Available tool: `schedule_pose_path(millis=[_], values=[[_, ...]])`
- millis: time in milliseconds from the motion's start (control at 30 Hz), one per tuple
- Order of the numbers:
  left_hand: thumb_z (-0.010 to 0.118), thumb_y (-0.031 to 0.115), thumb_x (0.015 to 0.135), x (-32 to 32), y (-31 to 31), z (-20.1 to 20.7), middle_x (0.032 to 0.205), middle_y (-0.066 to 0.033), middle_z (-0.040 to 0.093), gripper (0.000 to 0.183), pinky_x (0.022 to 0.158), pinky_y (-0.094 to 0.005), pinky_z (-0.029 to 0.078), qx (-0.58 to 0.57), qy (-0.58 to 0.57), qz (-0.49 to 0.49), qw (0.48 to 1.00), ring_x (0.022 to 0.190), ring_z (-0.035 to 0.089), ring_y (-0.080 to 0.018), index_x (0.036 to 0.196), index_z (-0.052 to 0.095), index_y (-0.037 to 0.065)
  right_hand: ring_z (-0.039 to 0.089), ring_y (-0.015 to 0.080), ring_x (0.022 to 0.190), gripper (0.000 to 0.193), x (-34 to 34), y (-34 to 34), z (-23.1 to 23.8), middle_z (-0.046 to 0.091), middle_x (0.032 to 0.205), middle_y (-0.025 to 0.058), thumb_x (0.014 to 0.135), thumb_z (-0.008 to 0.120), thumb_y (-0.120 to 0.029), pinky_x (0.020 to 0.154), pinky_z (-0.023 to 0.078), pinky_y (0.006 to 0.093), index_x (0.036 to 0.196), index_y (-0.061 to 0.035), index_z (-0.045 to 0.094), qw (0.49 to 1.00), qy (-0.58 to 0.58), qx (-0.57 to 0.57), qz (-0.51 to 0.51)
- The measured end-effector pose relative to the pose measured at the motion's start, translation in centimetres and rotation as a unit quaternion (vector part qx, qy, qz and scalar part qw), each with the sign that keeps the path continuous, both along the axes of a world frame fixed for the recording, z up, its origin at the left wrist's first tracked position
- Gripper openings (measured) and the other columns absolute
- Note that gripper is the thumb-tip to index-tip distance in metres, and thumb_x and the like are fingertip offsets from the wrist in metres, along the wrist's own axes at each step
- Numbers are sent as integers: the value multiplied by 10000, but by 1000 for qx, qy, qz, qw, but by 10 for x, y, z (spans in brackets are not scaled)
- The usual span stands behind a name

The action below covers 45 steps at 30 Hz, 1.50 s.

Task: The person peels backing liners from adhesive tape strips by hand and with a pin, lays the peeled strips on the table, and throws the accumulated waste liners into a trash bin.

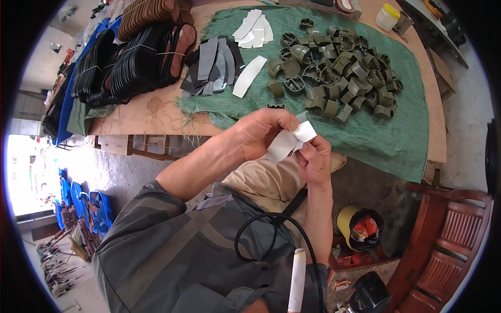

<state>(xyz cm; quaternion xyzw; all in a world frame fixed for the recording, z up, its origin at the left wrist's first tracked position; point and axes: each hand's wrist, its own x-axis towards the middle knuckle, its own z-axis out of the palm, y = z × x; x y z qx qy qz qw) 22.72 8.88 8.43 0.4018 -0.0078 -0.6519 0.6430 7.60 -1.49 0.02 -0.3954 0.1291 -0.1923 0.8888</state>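
Note:
In front of my lap, at the near edge of the table, my left hand (262,131) and my right hand (315,159) are both closed on a thin white strip (282,146). The strip is bent, and its upper end folds over between my fingertips. A small greyish edge shows above it; I cannot tell whether it is a separate piece. Beyond my hands, a single curved white strip (249,76) lies on the green woven sheet (402,141). Farther off are a stack of white strips (253,30) and a spread of grey and black strips (216,62).
Many olive-green shoe heels (339,68) are heaped on the sheet's right. Bundled black soles (133,62) and brown soles (146,18) stand at the far left. A yellow-lidded jar (387,17) is at the back right. A yellow bucket (344,221) and wooden chair (454,235) sit lower right.

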Motion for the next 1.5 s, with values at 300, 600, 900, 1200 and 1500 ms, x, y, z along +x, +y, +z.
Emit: schedule_pose_path(millis=[300, 600, 900, 1200, 1500], values=[[614, 79, 818, -9, -2, -5, 846, -66, 643, 135, 757, -328, 523, -10, 31, 8, 999, 778, 620, -180, 918, 657, -2, 423, 33, 535, 72, -8, 4, -5, 622, 715, 20, 833, 670, -17, 486, 296, 205, 777, -10, 625, 997, -61, 38, -3], [654, 214, 972, 13, 2, -6, 960, -28, 725, 185, 689, -259, 550, 19, -209, 103, 972, 790, 684, -102, 1052, 685, 51, 444, 105, 468, 326, -27, 17, -17, 581, 661, 49, 824, 780, -329, 402, 309, 246, 846, -37, 637, 989, -133, -30, -55], [686, 156, 957, 95, 11, -17, 898, -32, 696, 227, 657, -248, 533, 32, -389, 247, 887, 767, 652, -89, 1107, 679, -14, 597, 155, 573, 312, -62, 37, -6, 659, 691, 84, 745, 838, -280, 527, 465, 280, 694, -33, 655, 983, -111, -141, -33], [684, 146, 890, 139, -6, -42, 913, -137, 692, 118, 742, -419, 519, 84, -871, 116, 469, 826, 644, -375, 906, 710, 33, 617, 148, 595, 339, -69, 40, -18, 676, 714, 81, 720, 829, -293, 548, 471, 272, 760, 1, 665, 997, -78, 0, 13], [661, 261, 912, 240, -78, -25, 1055, -202, 650, 299, 876, -469, 491, 154, -863, 146, 459, 1024, 613, -386, 1066, 652, 5, 615, 158, 579, 530, -77, 33, -32, 669, 729, 99, 724, 868, -458, 544, 503, 264, 856, 8, 652, 1000, -27, -11, -2]])
